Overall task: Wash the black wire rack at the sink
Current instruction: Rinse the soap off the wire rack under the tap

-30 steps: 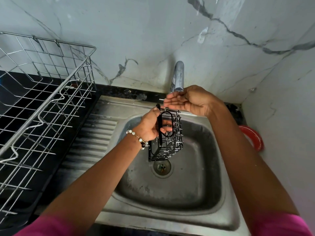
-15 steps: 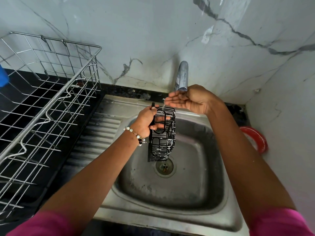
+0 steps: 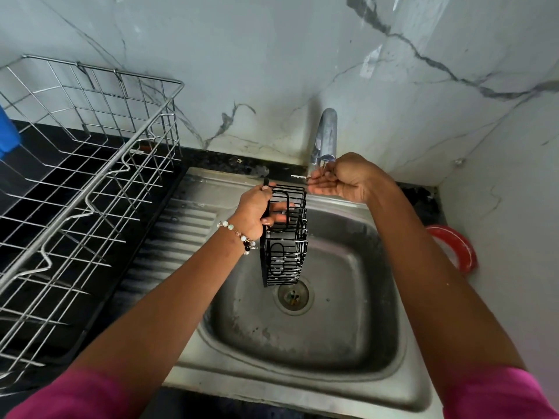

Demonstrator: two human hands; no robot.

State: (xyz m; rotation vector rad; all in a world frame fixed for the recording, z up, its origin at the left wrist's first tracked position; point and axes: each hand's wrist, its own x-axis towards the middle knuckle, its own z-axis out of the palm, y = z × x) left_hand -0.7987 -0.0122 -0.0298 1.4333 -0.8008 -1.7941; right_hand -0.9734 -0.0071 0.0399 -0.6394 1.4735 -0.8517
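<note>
The black wire rack (image 3: 284, 255) hangs upright over the steel sink (image 3: 357, 352), its lower end just above the drain (image 3: 292, 296). My left hand (image 3: 257, 211) is closed on the rack's upper left edge, fingers threaded through the wires. My right hand (image 3: 348, 178) sits at the mouth of the chrome tap (image 3: 326, 134), fingers curled around something small at the spout that I cannot make out. Thin streaks of water show on the rack's right side.
A large steel wire dish rack (image 3: 90, 189) fills the black counter to the left, beside the ribbed drainboard (image 3: 178, 234). A red round object (image 3: 456, 249) lies right of the sink against the marble wall. A blue thing (image 3: 7, 134) shows at the far left edge.
My right hand went from flat and spread under the tap to curled at the spout. The rack has turned narrower, edge-on, in my left hand.
</note>
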